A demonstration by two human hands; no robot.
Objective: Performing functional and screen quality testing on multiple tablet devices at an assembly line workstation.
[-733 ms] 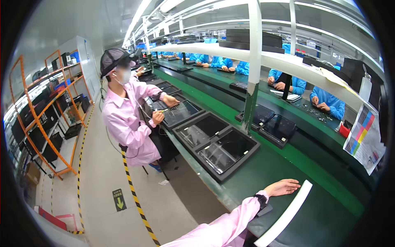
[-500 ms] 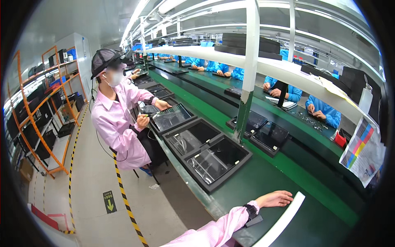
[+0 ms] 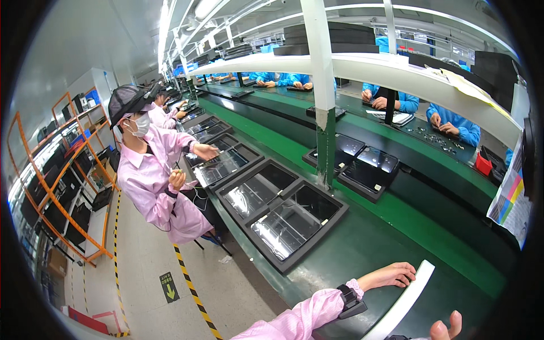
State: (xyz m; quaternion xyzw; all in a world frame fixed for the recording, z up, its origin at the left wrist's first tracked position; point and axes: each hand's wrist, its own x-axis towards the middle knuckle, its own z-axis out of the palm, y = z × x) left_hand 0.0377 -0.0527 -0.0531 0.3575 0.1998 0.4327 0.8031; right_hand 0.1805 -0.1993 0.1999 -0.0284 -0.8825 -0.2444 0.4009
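Strip (image 3: pixel 403 300), long and white, lies between loosely parted, empty left hand (image 3: pixel 387 276) and right hand (image 3: pixel 446 328), grip unclear

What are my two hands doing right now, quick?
Left hand: open, fingers loosely bent beside the white strip.
Right hand: only some fingers show at the bottom edge, so I can't tell.

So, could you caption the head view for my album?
Left hand and right hand flank a white strip at a green workbench, while a pink-sleeved co-worker sits beside glossy, black-framed panels.
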